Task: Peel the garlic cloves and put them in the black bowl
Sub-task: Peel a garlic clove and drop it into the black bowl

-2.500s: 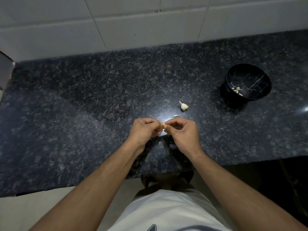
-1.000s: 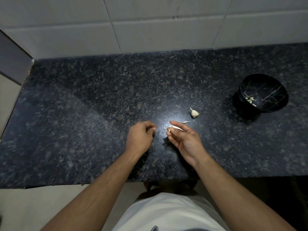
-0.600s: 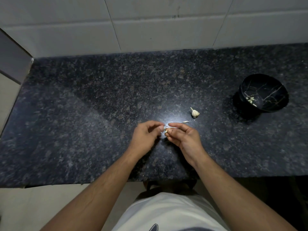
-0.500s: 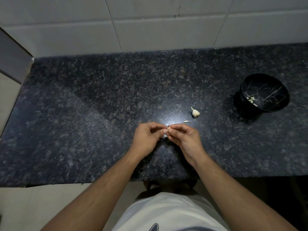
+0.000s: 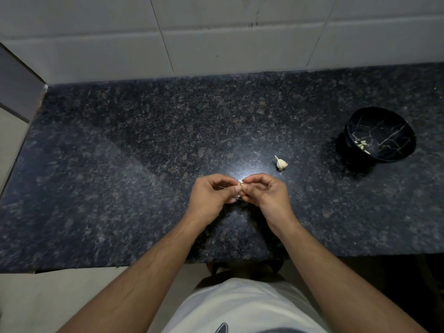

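My left hand (image 5: pixel 211 197) and my right hand (image 5: pixel 266 192) meet above the near middle of the dark granite counter (image 5: pixel 120 164). Between their fingertips they pinch one small garlic clove (image 5: pixel 239 186), mostly hidden by the fingers. A piece of garlic bulb with a pointed stalk (image 5: pixel 280 163) lies on the counter just beyond my right hand. The black bowl (image 5: pixel 380 134) with pale veining stands at the far right and holds a few peeled cloves (image 5: pixel 362 145).
White wall tiles (image 5: pixel 216 32) run along the back of the counter. The counter's front edge (image 5: pixel 96 267) lies close to my body, and its left end meets a grey wall corner (image 5: pixel 21 92).
My hands were apart a second ago, the clove in my right fingers. They have come together again and both now pinch it. The bulb piece and bowl have not moved.
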